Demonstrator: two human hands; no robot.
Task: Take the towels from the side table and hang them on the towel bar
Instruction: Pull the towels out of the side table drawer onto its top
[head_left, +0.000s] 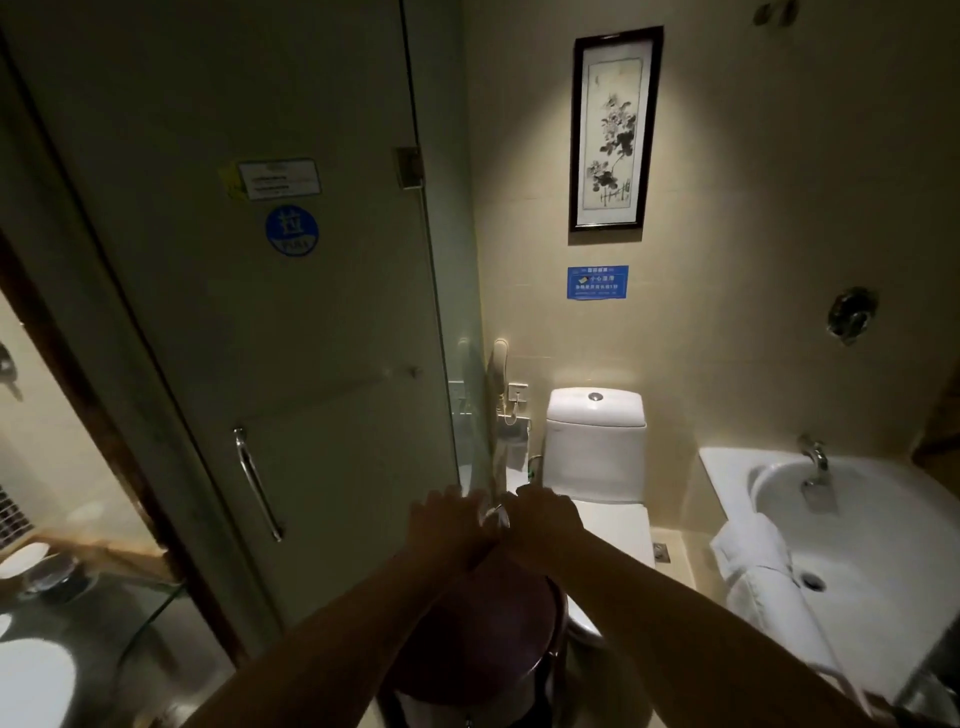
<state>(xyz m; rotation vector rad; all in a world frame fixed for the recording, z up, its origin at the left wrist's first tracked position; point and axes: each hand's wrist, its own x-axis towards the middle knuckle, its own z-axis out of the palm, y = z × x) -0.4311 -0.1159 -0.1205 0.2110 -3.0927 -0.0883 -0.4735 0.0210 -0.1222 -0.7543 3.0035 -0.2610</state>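
My left hand and my right hand reach forward and meet at a shiny metal fitting on the edge of a glass panel. Whether the fingers grip it is unclear, and no towel shows in either hand. Right under my forearms stands a round dark brown side table with a bare top. One white towel hangs over the rim of the white tub at the right. A thin horizontal bar shows faintly on the glass shower door.
A white toilet stands straight ahead behind my hands, with a wall phone to its left. The shower door carries a long vertical handle. A glass counter with white dishes sits at the lower left.
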